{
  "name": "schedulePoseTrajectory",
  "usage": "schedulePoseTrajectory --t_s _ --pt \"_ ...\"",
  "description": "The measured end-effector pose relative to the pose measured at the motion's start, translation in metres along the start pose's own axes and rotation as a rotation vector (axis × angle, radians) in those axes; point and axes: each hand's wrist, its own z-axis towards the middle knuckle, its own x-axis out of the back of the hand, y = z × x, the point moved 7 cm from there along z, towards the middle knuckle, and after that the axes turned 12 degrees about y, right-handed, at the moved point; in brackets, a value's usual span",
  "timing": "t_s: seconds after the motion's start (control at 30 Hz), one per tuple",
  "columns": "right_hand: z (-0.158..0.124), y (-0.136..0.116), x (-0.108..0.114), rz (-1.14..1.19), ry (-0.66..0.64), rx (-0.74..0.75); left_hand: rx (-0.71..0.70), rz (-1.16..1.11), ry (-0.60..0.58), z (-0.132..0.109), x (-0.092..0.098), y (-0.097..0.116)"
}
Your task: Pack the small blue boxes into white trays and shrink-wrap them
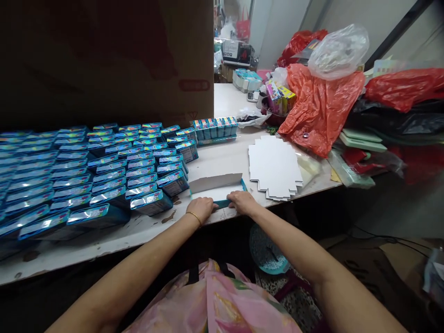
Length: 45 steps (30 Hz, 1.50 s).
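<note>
A flat cardboard box blank, white inside with teal edges, lies on the white table near its front edge, its far flap standing up. My left hand presses with curled fingers on the blank's near left edge; a gold bangle is on that wrist. My right hand presses, fingers bent, on the near right edge. Both hands grip the near flap. A stack of flat white blanks lies just right of my hands.
Rows of several finished blue boxes fill the table's left half. A large brown carton stands behind them. Red plastic bags and clutter pile at the right. A row of small packs stands at the back.
</note>
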Motion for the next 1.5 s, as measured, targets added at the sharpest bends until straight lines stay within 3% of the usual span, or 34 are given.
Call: schedulePoseTrajectory --t_s 0.07,0.13,0.2,0.3,0.37,0.43,0.47,0.53,0.6,0.67,0.77,0.83,0.9,1.0,1.1,1.27,1.4,1.5 --pt "0.006 0.006 0.004 0.004 -0.058 0.156 -0.066 -0.073 -0.137 -0.013 0.005 0.015" --pt "0.017 0.016 0.01 -0.014 -0.079 0.27 -0.265 -0.203 -0.208 -0.026 0.019 0.032" --pt "0.032 0.03 0.018 -0.037 -0.081 0.342 -0.456 -0.261 -0.108 -0.03 0.041 0.036" --pt "0.048 0.044 0.039 -0.064 0.006 0.378 -0.525 -0.09 0.179 -0.013 0.063 0.015" --pt "0.045 0.045 0.066 -0.08 0.195 0.271 -0.565 0.022 0.261 0.004 0.061 0.006" --pt "0.025 0.035 0.092 -0.065 0.412 0.066 -0.609 0.063 0.274 0.019 0.052 0.011" --pt "0.009 0.025 0.101 -0.042 0.491 -0.034 -0.611 0.057 0.269 0.025 0.048 0.017" --pt "-0.021 -0.005 0.099 0.036 0.515 -0.136 -0.538 0.002 0.236 0.035 0.04 0.031" --pt "-0.043 -0.031 0.083 0.072 0.497 -0.198 -0.376 -0.075 0.169 0.041 0.031 0.042" --pt "-0.052 -0.041 0.061 0.055 0.46 -0.254 -0.221 -0.119 0.111 0.039 0.023 0.047" --pt "-0.051 -0.028 0.03 0.004 0.41 -0.301 -0.131 -0.117 0.215 0.021 0.024 0.047" --pt "-0.048 -0.016 0.018 -0.011 0.39 -0.283 -0.135 -0.087 0.363 0.001 0.028 0.041" --pt "-0.047 -0.009 0.013 -0.017 0.365 -0.242 -0.181 -0.035 0.432 -0.017 0.024 0.035" --pt "-0.046 -0.007 0.01 -0.047 0.309 -0.19 -0.246 0.048 0.373 -0.029 0.007 0.027" --pt "-0.042 -0.006 0.01 -0.089 0.255 -0.168 -0.254 0.117 0.29 -0.025 -0.005 0.022" --pt "-0.029 -0.001 0.006 -0.079 0.144 -0.094 -0.178 0.12 0.188 -0.018 -0.008 0.022" --pt "-0.025 0.004 0.013 0.007 0.07 -0.013 -0.109 0.068 0.129 -0.021 0.007 0.021" --pt "-0.014 0.008 0.037 0.139 0.152 0.049 -0.123 0.028 0.279 -0.015 0.039 0.013"
